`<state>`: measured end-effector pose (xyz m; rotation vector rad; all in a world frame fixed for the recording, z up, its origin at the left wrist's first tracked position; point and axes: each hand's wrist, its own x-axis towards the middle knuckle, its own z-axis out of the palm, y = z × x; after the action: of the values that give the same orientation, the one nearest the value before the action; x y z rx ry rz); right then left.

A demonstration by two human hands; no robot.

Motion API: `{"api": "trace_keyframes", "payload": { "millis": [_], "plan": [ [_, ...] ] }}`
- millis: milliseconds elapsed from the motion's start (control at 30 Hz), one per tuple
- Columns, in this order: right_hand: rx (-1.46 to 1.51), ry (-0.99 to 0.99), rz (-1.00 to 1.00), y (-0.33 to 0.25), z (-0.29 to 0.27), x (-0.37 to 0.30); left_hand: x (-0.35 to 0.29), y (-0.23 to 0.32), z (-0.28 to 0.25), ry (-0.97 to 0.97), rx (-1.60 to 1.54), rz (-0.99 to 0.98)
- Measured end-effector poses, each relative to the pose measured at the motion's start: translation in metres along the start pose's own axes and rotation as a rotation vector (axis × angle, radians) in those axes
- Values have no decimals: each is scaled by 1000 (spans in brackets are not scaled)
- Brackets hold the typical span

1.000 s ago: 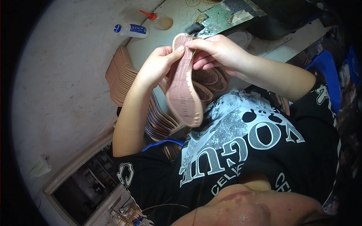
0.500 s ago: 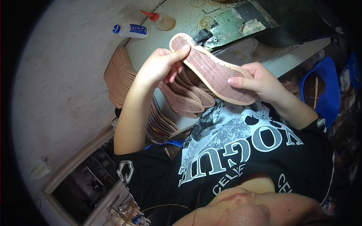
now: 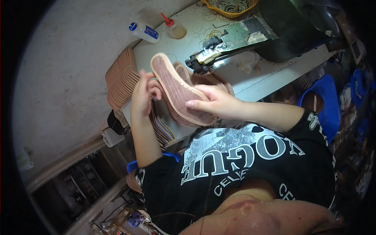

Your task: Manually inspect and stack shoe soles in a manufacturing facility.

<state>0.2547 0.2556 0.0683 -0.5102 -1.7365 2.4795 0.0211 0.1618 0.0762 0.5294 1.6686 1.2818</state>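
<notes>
A pinkish-brown shoe insole [image 3: 172,82] with a pale stitched rim is held up over the table, tilted, its narrower end up and left. Gripping its wider lower right part is my right hand [image 3: 213,101], with the thumb on the upper face. Beside its left edge is my left hand [image 3: 145,92], its fingers apart and slightly blurred; whether a fingertip touches the rim is hard to tell. Several more insoles [image 3: 225,84] lie behind and below the held one, partly covered by it and by my right hand.
A worn green machine [image 3: 239,37] with a black foot stands just beyond the insoles. A bundled insole stack [image 3: 122,80] leans at the left wall. At the back are a white bottle [image 3: 144,32], a red-tipped bottle [image 3: 175,29] and a yellow basket [image 3: 231,15]. A blue bin [image 3: 327,102] sits at right.
The insole has moved left and nearer, away from the machine, in my right hand. My left hand has let go of its narrow end, and its fingers have spread.
</notes>
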Motion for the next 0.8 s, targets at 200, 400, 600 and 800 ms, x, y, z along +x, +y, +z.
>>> {"api": "trace_keyframes", "payload": {
  "millis": [200, 400, 600, 800],
  "plan": [
    [-927, -7, -547, 46, -5, -7, -100, -120, -20, 648, 1380, 131],
    [-603, -270, -121, 35, -13, -17, -108, -125, -18, 533, 1445, 216],
    [-178, -136, -84, 25, -5, -9, -118, -60, 52, 534, 983, 793],
    [245, -32, -227, -2, 1, 12, -85, -31, 86, -36, 535, 1236]
  ]
}}
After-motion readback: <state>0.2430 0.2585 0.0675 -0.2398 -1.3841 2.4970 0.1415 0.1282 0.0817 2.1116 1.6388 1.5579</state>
